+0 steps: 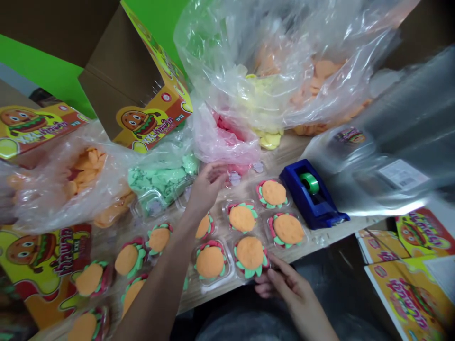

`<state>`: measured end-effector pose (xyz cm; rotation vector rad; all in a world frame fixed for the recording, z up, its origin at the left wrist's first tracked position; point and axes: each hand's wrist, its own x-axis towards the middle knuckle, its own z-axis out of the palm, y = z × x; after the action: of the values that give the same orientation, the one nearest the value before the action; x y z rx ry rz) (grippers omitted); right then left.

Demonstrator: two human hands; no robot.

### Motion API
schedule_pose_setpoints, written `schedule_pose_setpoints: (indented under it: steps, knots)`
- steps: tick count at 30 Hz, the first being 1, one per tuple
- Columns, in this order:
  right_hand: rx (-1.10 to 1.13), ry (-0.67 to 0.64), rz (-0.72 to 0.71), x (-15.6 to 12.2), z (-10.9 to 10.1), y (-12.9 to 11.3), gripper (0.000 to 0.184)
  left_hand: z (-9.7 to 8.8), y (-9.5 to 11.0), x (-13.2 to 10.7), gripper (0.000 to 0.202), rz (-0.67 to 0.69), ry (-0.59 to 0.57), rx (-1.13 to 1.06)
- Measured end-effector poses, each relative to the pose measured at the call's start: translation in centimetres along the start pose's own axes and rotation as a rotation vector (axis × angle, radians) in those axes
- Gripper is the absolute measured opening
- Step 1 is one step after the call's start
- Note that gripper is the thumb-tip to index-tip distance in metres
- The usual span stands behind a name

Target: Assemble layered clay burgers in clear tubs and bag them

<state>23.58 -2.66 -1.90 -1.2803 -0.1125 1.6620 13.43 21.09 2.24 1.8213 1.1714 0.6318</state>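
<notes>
My left hand [209, 184] reaches across the table, its fingers bent but apart, beside a small clear plastic container with a round pale sticker [234, 178] and the bag of pink pieces [234, 137]. I see nothing held in it. At the table's front edge is my right hand [282, 286], fingers loosely bent and apart, next to the corner of a clear tray with a marshmallow burger [250, 253]. Whether it touches that tray I cannot tell. More burgers with orange tops and green and red layers, such as this burger [210, 260], sit in clear trays around my left forearm.
A blue tape dispenser [313, 194] stands right of the burgers. Behind are bags of green pieces [159, 177], yellow pieces [268, 137] and orange pieces [88, 173]. An open printed carton [156, 123] stands at back left; a large clear plastic bag [384, 147] lies at right.
</notes>
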Motion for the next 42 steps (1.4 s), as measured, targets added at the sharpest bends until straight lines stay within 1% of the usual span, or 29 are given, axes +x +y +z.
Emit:
schedule_pose_setpoints:
  steps: [2,3,4,5,7,9,10,12,14,15,16,17,18,20,21,22,23,25,27,29,31,33,35,36,38,40,42]
  knots:
    - [0.004,0.019,0.000,0.0,0.3,0.0,0.060,0.2,0.1,-0.8,0.025,-0.222,-0.087,-0.337]
    - [0.007,0.036,-0.004,0.1,0.4,0.0,0.061,0.2,0.1,-1.1,0.022,-0.335,-0.111,-0.478]
    - [0.007,0.052,-0.011,0.2,0.6,0.0,0.062,0.2,0.1,-1.2,0.018,-0.425,-0.115,-0.569]
    - [0.005,0.068,-0.019,0.3,0.8,0.1,0.064,0.1,0.0,-1.2,0.014,-0.476,-0.102,-0.601]
    - [-0.006,0.084,-0.031,0.4,1.0,0.5,0.066,-0.5,0.0,-1.0,0.011,-0.509,-0.067,-0.609]
    - [-0.066,0.077,-0.018,0.2,0.6,0.7,0.069,-1.5,0.0,-0.6,0.010,-0.537,-0.058,-0.607]
    - [-0.151,0.069,-0.004,-0.1,0.1,0.6,0.069,-2.0,0.2,-0.5,0.009,-0.557,-0.059,-0.607]
    - [-0.433,0.068,0.007,-0.9,-0.9,-0.1,0.063,-3.0,0.8,-0.5,0.009,-0.593,-0.074,-0.609]
    - [-0.700,0.114,-0.044,-1.8,-1.6,-1.5,0.052,-3.5,1.9,-1.1,0.008,-0.625,-0.112,-0.626]
    - [-0.746,0.154,-0.094,-2.1,-1.6,-2.5,0.048,-3.5,2.6,-1.5,0.008,-0.643,-0.141,-0.647]
    - [-0.715,0.179,-0.147,-2.4,-1.4,-3.4,0.044,-3.3,3.3,-2.1,0.010,-0.666,-0.167,-0.674]
    - [-0.612,0.176,-0.198,-2.4,-0.8,-4.3,0.043,-3.0,4.0,-2.8,0.013,-0.691,-0.185,-0.706]
    - [-0.460,0.130,-0.224,-2.4,0.0,-5.2,0.045,-2.5,4.6,-3.5,0.018,-0.712,-0.190,-0.742]
    - [-0.099,-0.040,-0.178,-2.1,2.0,-6.4,0.049,-1.5,5.5,-5.1,0.027,-0.713,-0.169,-0.807]
    - [0.064,-0.123,-0.118,-1.9,3.0,-6.8,0.051,-1.0,5.7,-6.0,0.031,-0.682,-0.143,-0.827]
    - [0.200,-0.186,-0.046,-1.8,3.8,-7.0,0.052,-0.6,5.8,-6.8,0.035,-0.617,-0.110,-0.830]
    - [0.303,-0.219,0.020,-1.8,4.5,-7.1,0.051,-0.3,5.8,-7.6,0.037,-0.523,-0.068,-0.807]
    - [0.431,-0.239,0.107,-1.9,5.5,-7.1,0.048,-0.4,5.7,-9.2,0.038,-0.313,0.025,-0.675]
    - [0.504,-0.251,0.163,-2.2,6.0,-6.9,0.045,-1.1,5.7,-10.7,0.039,-0.163,0.058,-0.491]
    - [0.534,-0.256,0.179,-2.5,6.3,-6.7,0.043,-2.2,5.8,-12.0,0.042,-0.118,0.006,-0.325]
    - [0.548,-0.262,0.162,-2.7,6.7,-6.5,0.042,-3.2,6.0,-13.2,0.051,-0.073,-0.086,-0.182]
    - [0.555,-0.289,0.138,-2.8,7.1,-6.4,0.042,-3.7,6.1,-14.2,0.071,0.040,-0.158,-0.026]
    - [0.556,-0.337,0.130,-2.9,7.6,-6.3,0.041,-3.5,6.1,-14.9,0.091,0.174,-0.177,0.120]
    - [0.547,-0.353,0.124,-3.0,7.7,-6.4,0.040,-3.2,6.0,-15.2,0.095,0.225,-0.157,0.175]
    - [0.514,-0.358,0.098,-3.2,8.0,-6.5,0.040,-2.5,5.8,-15.6,0.092,0.301,-0.077,0.226]
    - [0.471,-0.332,0.079,-3.5,8.2,-6.7,0.043,-1.8,5.5,-15.8,0.087,0.399,0.026,0.210]
    - [0.454,-0.323,0.072,-4.0,8.3,-7.0,0.043,-1.5,5.2,-16.0,0.083,0.477,0.101,0.155]
